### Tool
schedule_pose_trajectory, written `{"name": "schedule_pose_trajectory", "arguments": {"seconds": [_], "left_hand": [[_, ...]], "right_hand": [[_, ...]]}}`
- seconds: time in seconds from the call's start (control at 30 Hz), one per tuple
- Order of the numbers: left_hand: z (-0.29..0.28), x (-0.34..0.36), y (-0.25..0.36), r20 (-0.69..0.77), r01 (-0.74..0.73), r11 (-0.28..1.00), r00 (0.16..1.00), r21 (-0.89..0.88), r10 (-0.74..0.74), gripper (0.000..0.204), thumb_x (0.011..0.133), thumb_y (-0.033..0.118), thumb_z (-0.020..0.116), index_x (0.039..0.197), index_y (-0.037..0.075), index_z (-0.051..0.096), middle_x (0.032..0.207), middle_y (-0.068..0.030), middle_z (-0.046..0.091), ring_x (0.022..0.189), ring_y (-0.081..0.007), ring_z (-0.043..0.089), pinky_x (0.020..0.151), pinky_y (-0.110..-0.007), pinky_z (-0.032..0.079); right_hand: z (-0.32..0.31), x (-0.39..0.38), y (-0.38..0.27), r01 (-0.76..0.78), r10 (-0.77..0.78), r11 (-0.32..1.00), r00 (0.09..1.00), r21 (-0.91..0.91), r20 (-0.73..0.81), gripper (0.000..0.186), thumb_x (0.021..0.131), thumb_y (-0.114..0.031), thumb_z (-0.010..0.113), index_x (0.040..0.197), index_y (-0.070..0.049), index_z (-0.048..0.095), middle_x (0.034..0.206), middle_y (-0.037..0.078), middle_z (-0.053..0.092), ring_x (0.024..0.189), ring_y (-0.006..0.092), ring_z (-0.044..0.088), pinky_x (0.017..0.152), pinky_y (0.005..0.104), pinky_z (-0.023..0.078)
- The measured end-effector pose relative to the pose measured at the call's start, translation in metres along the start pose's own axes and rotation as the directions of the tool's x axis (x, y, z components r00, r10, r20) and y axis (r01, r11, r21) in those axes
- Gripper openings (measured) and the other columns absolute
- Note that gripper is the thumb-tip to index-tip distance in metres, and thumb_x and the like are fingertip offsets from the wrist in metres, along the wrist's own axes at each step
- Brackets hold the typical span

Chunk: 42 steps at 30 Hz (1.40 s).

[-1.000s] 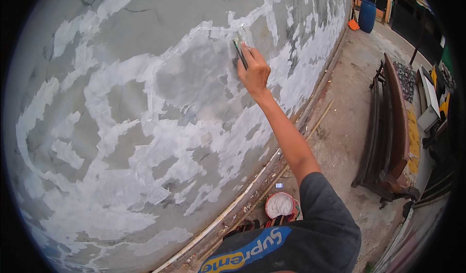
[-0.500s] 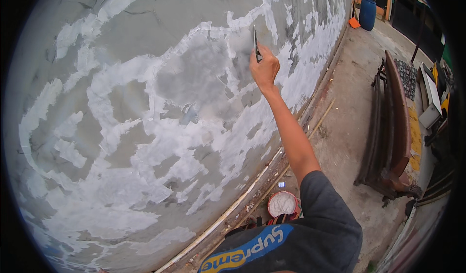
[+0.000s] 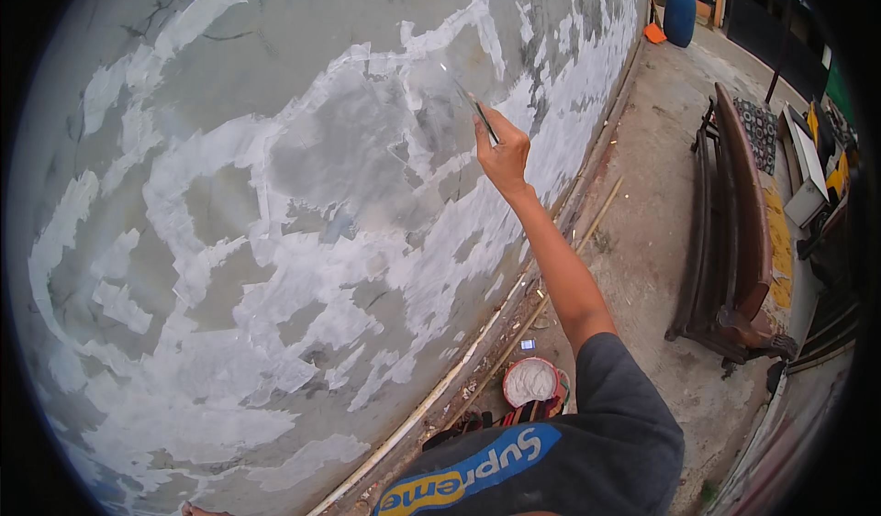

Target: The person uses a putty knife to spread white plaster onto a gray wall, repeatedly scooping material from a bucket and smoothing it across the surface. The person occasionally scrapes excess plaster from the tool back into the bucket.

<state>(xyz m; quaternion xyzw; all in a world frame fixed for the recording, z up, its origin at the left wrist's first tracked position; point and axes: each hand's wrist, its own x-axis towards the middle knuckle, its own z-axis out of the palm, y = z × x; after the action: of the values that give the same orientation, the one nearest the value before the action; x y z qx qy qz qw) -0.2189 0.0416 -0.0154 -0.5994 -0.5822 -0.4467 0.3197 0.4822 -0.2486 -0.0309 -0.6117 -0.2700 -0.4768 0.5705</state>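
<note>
Scraper (image 3: 479, 109), clasped in the right hand (image 3: 506, 155), turns from face-on to edge-on at the patched wall (image 3: 340, 149), likely between strokes.

Conc. floor (image 3: 633, 241); brn bench (image 3: 751, 213)

The scene is viewed from the wearer's head through the left one of two fisheye cameras, aimed down and forward, with the shirt (image 3: 596, 424) caught very near at the lower edge and the right hand (image 3: 505, 154) framed farther off, above the middle. The left and centre are filled by the wall (image 3: 321, 241), bowed by the lens and seen close, while the ground (image 3: 633, 204) is looked down upon at right, out to the distant barrel (image 3: 680, 16) near the top.
</note>
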Motion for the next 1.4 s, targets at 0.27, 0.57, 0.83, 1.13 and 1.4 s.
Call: {"name": "schedule_pose_trajectory", "arguments": {"seconds": [0.27,0.57,0.83,1.13,1.4], "left_hand": [[-0.003,0.002,-0.019,-0.132,0.001,0.998,0.991,-0.059,-0.009,0.037,0.098,0.025,0.045,0.132,0.013,0.053,0.133,-0.0237,0.051,0.117,-0.0414,0.053,0.086,-0.052,0.048],[-0.006,-0.002,-0.019,-0.246,-0.089,0.984,0.961,0.156,0.126,0.033,0.098,0.029,0.048,0.125,0.013,0.058,0.125,-0.0256,0.054,0.108,-0.0442,0.056,0.082,-0.052,0.050],[0.000,-0.002,-0.019,-0.164,-0.130,0.976,0.974,0.175,0.158,0.034,0.098,0.024,0.045,0.128,0.013,0.056,0.132,-0.0226,0.051,0.118,-0.0460,0.050,0.089,-0.058,0.044],[-0.002,-0.004,0.015,0.024,-0.011,0.997,1.000,0.073,0.009,0.040,0.098,0.021,0.042,0.136,0.012,0.049,0.138,-0.0211,0.048,0.124,-0.0402,0.049,0.095,-0.056,0.041],[-0.012,0.007,-0.002,-0.071,-0.089,0.958,0.991,0.274,0.112,0.035,0.099,0.023,0.044,0.132,0.015,0.052,0.131,-0.0237,0.051,0.115,-0.0436,0.052,0.090,-0.054,0.045]], "right_hand": [[0.048,0.001,-0.009,-0.002,0.003,0.995,1.000,-0.100,0.005,0.038,0.081,-0.001,0.065,0.118,-0.005,0.066,0.110,0.015,0.068,0.096,0.0289,0.069,0.079,0.0315,0.053],[0.028,-0.035,0.002,-0.079,0.071,0.992,0.995,-0.103,-0.073,0.050,0.077,0.012,0.058,0.123,-0.008,0.064,0.116,0.015,0.066,0.102,0.0317,0.066,0.082,0.0318,0.054],[0.055,-0.069,-0.034,-0.043,0.074,0.985,0.980,-0.166,0.185,0.062,0.075,0.006,0.063,0.134,-0.009,0.054,0.130,0.020,0.057,0.112,0.0321,0.061,0.080,0.0334,0.055],[-0.007,-0.059,0.005,-0.524,0.530,0.847,0.845,-0.094,0.073,0.030,0.087,-0.003,0.057,0.117,-0.001,0.061,0.091,0.021,0.068,0.079,0.0340,0.067,0.065,0.0365,0.050],[0.021,-0.013,0.016,-0.555,0.555,0.826,0.831,-0.098,-0.023,0.024,0.089,-0.007,0.054,0.110,-0.001,0.063,0.080,0.021,0.066,0.070,0.0369,0.063,0.067,0.0395,0.048]]}}
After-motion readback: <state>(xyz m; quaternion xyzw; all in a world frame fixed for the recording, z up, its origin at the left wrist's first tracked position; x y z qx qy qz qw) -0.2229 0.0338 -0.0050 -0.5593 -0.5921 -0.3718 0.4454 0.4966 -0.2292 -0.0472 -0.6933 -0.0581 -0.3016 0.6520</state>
